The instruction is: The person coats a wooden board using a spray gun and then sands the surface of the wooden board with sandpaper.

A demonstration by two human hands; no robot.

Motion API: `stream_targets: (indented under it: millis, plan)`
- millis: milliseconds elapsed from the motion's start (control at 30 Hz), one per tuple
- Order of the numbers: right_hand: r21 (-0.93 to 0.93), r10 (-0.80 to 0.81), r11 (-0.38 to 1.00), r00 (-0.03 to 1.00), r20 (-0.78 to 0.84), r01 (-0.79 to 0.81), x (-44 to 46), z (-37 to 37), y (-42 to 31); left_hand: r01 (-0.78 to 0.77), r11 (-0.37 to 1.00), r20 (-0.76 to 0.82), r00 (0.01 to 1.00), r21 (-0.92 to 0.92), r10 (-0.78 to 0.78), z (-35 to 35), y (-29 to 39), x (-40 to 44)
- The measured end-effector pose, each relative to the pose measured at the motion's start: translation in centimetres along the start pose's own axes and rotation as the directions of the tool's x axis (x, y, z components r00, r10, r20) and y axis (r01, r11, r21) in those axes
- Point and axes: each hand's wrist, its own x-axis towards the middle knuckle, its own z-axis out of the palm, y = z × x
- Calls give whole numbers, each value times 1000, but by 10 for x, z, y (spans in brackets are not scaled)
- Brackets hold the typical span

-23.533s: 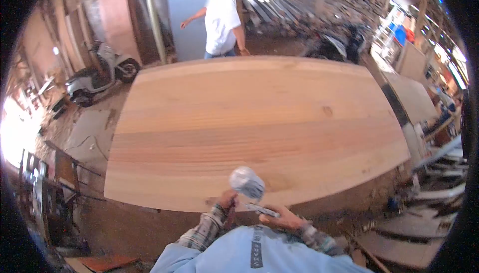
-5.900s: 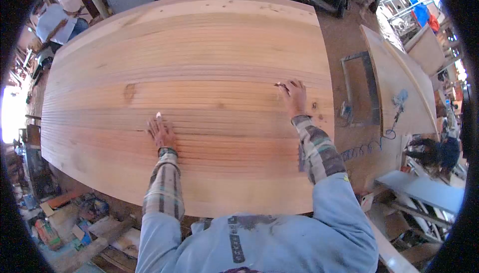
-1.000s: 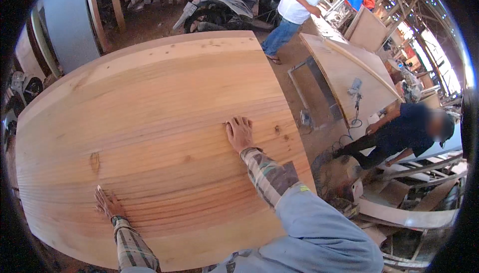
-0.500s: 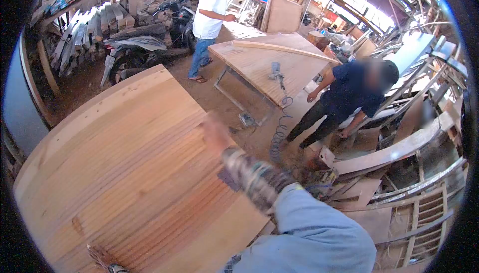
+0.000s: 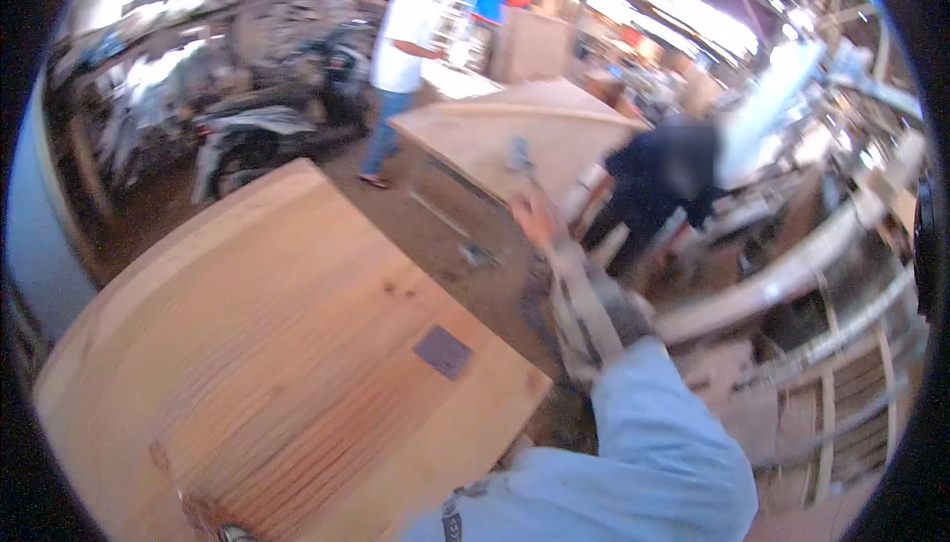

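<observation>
A wide panel of joined wooden boards (image 5: 297,295) lies in front of me. My left hand (image 5: 203,517) rests on its near edge at the bottom left, fingers stretched out and partly cut off by the frame. My right hand (image 5: 535,217), in a patterned sleeve, reaches past the panel's right edge; motion smears its fingers. Just beyond it, on the second wooden table (image 5: 465,131), stands a spray gun (image 5: 520,154); I cannot tell whether the hand touches it. A dark purplish square, like a piece of sandpaper (image 5: 443,352), lies on the panel.
A person in a white shirt (image 5: 404,42) stands behind the second table. Another person in dark clothes (image 5: 653,181) bends at its right. A motorcycle (image 5: 257,131) is parked at the left. Timber pieces and frames (image 5: 831,384) crowd the right side.
My right hand has moved off the panel, out to the right and away from me, uncovering the purplish square. The person in dark clothes bends lower. The view has shifted slightly.
</observation>
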Motion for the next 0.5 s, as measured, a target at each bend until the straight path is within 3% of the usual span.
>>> stream_targets:
  millis: [67,167,200,267,400,433,467,500]
  plan:
    - [223,63,967,963,262,-124,-77,31,-18,17,1000,9,1000,-9,-17,-2,-1,-9]
    - [209,-194,975,761,619,79,-224,69,-106,-9,999,14,1000,-31,10,3,10,3]
    - [191,-345,936,880,327,297,-272,97,-121,-20,999,5,1000,-35,21,0,13,4]
    - [189,-194,975,847,495,113,-321,111,-142,-30,999,-17,999,-37,29,-1,2,-1]
    - [344,-225,937,851,475,56,-331,129,-146,-26,999,-32,999,-40,25,20,-10,0]
    - [315,-143,946,781,608,-71,-326,123,-147,-40,998,-45,998,-39,38,18,-2,2]
    - [270,-70,942,675,735,-197,-326,116,-150,37,999,66,997,-15,-35,14,-5,-4]
    - [277,-83,942,670,738,-189,-322,107,-156,51,999,66,997,-14,-50,16,-14,-7]
